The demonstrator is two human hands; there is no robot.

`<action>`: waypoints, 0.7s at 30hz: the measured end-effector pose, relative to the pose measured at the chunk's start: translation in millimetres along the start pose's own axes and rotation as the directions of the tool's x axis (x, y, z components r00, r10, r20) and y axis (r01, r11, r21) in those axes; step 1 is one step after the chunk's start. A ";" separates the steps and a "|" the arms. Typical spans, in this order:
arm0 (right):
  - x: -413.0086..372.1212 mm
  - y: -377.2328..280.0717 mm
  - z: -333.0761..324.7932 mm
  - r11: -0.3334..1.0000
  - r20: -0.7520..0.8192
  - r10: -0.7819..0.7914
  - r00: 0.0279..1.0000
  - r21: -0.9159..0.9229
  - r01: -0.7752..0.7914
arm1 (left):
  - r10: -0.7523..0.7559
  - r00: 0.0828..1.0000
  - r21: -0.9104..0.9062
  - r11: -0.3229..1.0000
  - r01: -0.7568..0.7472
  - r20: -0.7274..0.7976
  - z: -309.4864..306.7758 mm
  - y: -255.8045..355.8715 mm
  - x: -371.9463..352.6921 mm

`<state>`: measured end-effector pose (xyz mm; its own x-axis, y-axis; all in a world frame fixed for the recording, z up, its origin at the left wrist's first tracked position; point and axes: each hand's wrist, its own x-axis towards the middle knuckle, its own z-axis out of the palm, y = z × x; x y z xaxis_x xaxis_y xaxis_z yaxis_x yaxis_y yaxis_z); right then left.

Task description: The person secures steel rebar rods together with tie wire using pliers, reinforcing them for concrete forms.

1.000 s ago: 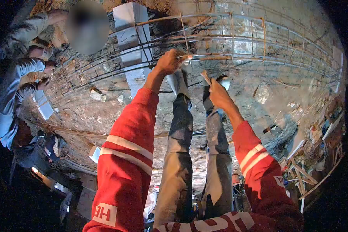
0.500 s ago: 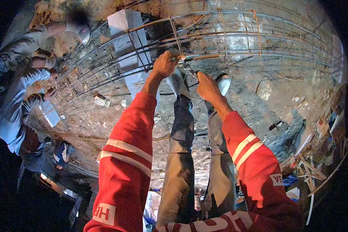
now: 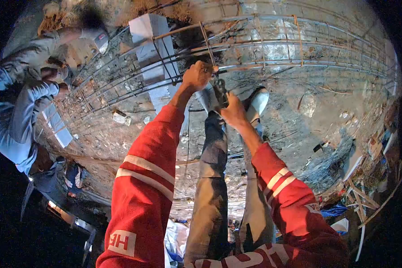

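Observation:
My left hand (image 3: 196, 76) is closed at the lower bar of a long rebar cage (image 3: 265, 64), where an upright stirrup (image 3: 206, 42) meets it. Its fingers hide whatever they grip there. My right hand (image 3: 233, 110) is wrapped round the handles of dark metal pliers (image 3: 219, 90). The head of the pliers points up at the bar, just right of my left hand. Whether its jaws hold any wire is too small to tell.
Both shoes (image 3: 258, 105) stand on the rough ground below the cage. A pale block (image 3: 149, 35) lies under the bars. At the left a co-worker (image 3: 20, 107) crouches by the cage's end. Scrap wood (image 3: 362, 198) lies at the right.
My right hand has come down and left, and the pliers have swung from slanting to nearly upright. My left hand stays at the same bar, while the whole view shifts slightly.

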<state>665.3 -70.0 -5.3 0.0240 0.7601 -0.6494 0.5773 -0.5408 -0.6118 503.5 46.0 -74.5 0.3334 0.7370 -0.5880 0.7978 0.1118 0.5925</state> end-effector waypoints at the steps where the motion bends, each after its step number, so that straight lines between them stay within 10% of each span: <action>1: 1.8 7.7 6.3 0.996 -0.014 -0.041 0.999 0.076 0.041 | 0.016 1.000 0.003 1.000 -0.016 -0.008 -4.5 2.0 2.3; 2: 2.9 17.4 8.5 0.868 0.212 0.047 0.976 0.475 -0.145 | 0.022 0.999 -0.036 0.999 -0.021 0.026 -8.1 3.8 1.8; 4: 3.1 20.6 -1.0 0.176 0.615 -0.098 0.783 0.785 -0.594 | 0.006 0.995 -0.034 0.999 -0.002 0.099 -16.3 15.4 0.4; 7: -2.1 0.6 -24.1 0.568 0.617 0.250 0.746 0.531 -0.629 | 0.095 0.994 -0.011 0.995 -0.095 0.052 10.6 -10.8 10.7; 8: -11.0 13.2 -12.0 0.881 0.221 0.155 0.963 0.410 -0.236 | 0.097 0.994 -0.026 0.995 -0.096 0.042 7.9 -3.0 9.8; 10: -33.1 -17.0 -28.7 0.937 -0.080 -0.151 0.985 -0.331 0.116 | -0.050 0.997 0.041 0.998 0.048 0.055 -1.8 16.1 -3.1; 13: -47.9 -68.6 -49.1 0.882 -0.123 0.157 0.980 -0.428 -0.195 | -0.095 0.995 0.017 0.995 0.095 0.038 -4.4 22.9 -6.4; 15: -56.7 -34.6 -30.4 0.915 -0.047 0.094 0.994 -0.389 -0.105 | -0.200 0.975 0.045 0.980 0.196 0.102 -26.9 53.9 -15.4; 16: -57.2 -28.8 -31.8 0.868 0.261 0.257 0.931 0.362 -0.341 | -0.173 0.977 0.046 0.985 0.169 0.124 -18.8 47.9 -19.5; 17: -46.8 -26.4 -33.2 0.253 0.553 0.120 0.824 0.786 -0.564 | -0.132 0.984 0.049 0.991 0.127 0.123 -19.3 42.6 -12.6; 19: -49.7 8.9 -6.3 -0.460 0.582 -0.204 0.787 0.653 -0.602 | -0.173 0.973 0.008 0.985 0.174 0.152 -20.9 52.6 -22.3; 21: -47.7 14.9 -21.6 0.171 0.631 0.062 0.773 0.757 -0.631 | -0.214 0.966 -0.027 0.975 0.220 0.143 -31.7 52.6 -15.6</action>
<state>690.4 -106.6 26.3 -0.4607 0.3269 -0.8251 -0.5342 -0.8446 -0.0363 524.3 61.4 -16.7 0.2230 0.5926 -0.7740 0.8378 0.2894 0.4630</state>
